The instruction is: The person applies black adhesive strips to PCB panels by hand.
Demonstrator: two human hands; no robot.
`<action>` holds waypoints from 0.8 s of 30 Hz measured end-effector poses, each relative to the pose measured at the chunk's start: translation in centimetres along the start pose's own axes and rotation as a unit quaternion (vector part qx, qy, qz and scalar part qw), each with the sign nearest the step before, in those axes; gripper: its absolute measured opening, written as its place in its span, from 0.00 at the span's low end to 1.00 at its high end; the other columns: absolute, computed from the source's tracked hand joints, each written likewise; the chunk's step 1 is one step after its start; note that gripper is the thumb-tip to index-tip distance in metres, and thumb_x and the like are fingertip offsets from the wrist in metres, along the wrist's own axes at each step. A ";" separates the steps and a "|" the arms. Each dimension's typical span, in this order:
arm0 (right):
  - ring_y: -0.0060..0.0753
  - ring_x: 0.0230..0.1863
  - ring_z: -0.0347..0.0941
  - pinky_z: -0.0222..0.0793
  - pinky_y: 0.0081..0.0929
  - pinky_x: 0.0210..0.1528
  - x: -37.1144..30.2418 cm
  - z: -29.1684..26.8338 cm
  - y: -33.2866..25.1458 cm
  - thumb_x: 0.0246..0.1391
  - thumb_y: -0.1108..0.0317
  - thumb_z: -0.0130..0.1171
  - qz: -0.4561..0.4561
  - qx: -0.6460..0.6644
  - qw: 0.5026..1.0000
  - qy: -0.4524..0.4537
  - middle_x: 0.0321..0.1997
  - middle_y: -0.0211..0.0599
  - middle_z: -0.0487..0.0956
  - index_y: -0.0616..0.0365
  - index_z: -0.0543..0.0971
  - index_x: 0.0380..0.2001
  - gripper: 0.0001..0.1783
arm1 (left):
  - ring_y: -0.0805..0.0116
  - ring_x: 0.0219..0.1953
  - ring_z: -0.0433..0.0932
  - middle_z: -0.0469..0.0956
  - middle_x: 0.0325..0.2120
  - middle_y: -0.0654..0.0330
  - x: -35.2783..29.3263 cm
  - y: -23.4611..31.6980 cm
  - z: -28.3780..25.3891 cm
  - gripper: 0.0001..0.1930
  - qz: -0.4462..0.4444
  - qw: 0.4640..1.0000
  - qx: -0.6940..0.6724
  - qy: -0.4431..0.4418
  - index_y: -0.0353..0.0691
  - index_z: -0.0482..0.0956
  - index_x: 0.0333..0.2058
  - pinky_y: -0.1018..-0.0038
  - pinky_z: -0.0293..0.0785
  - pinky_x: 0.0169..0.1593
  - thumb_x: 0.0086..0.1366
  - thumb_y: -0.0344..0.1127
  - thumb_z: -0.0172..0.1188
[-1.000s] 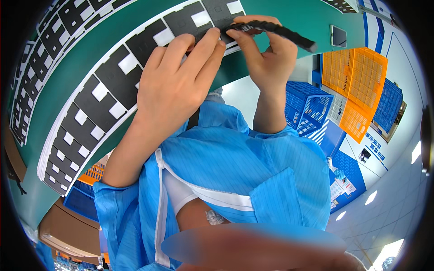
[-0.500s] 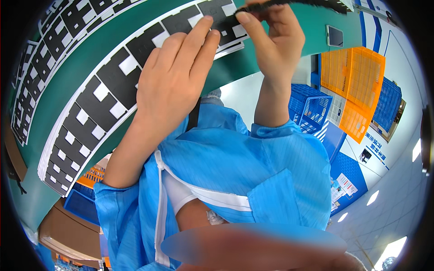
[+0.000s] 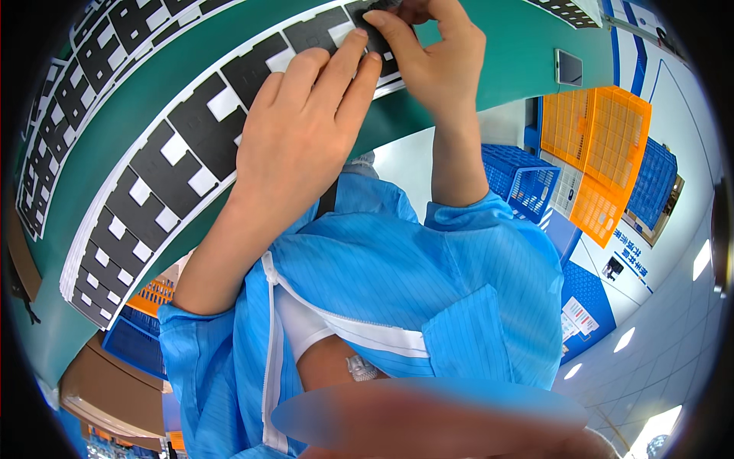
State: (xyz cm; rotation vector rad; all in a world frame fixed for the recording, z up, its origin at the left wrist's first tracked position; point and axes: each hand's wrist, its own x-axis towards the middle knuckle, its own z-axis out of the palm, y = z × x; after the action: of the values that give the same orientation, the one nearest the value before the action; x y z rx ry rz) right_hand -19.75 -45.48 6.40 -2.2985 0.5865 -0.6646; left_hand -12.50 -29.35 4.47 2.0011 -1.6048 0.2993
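Note:
A long white backing sheet with a row of black die-cut pieces (image 3: pixel 183 168) lies along the near edge of the green table (image 3: pixel 505 61). My left hand (image 3: pixel 294 130) lies flat on it toward its right part, fingers stretched out, index and middle fingertips on the black pieces. At the sheet's right end my right hand (image 3: pixel 443 65) pinches a dark, crumpled strip (image 3: pixel 382 4) between thumb and fingers. Most of that strip is out of the picture or behind my fingers. My right thumb tip is just over the last black piece.
More black-and-white die-cut sheets (image 3: pixel 92 76) lie farther back on the left. A phone-like device (image 3: pixel 568 67) is at the table's right, below another patterned sheet (image 3: pixel 569 11). Beyond the table stand orange crates (image 3: pixel 612 130), a blue crate (image 3: pixel 520 172) and, lower left, a cardboard box (image 3: pixel 115 390).
My right hand has moved left and slightly up. The black strip that stretched away to its right now shows only as a small part above the fingers. My left hand has barely shifted.

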 end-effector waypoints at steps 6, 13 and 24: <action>0.18 0.37 0.75 0.71 0.18 0.41 0.1 0.2 2.8 0.58 0.80 0.66 0.119 0.336 0.930 0.092 0.35 0.29 0.80 0.63 0.79 0.39 0.07 | 0.64 0.48 0.76 0.79 0.55 0.59 0.0 0.0 -0.1 0.22 -0.002 1.000 -0.006 -0.006 0.37 0.83 0.50 0.74 0.75 0.45 0.54 0.30 0.62; 0.16 0.34 0.72 0.70 0.17 0.39 0.1 -0.1 -1.3 0.56 0.79 0.68 0.054 0.165 0.985 0.006 0.32 0.28 0.79 0.64 0.79 0.41 0.10 | 0.62 0.51 0.76 0.79 0.55 0.57 -0.6 0.2 -2.0 0.26 -0.035 0.996 -0.085 0.002 0.33 0.82 0.50 0.71 0.76 0.47 0.50 0.33 0.68; 0.16 0.25 0.69 0.65 0.18 0.27 0.1 2.8 -0.5 0.54 0.77 0.71 -0.072 0.164 0.984 -0.025 0.24 0.28 0.76 0.63 0.78 0.35 0.09 | 0.60 0.51 0.76 0.79 0.52 0.59 -2.4 -1.3 -2.3 0.26 -0.043 0.999 -0.024 0.020 0.32 0.83 0.47 0.66 0.73 0.48 0.47 0.36 0.72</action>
State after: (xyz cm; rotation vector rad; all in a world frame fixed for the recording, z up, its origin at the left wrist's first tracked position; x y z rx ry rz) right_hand -17.87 -43.93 4.95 -2.0536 0.2644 -0.7122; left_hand -11.50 -25.94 4.77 2.0081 -1.4825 0.2641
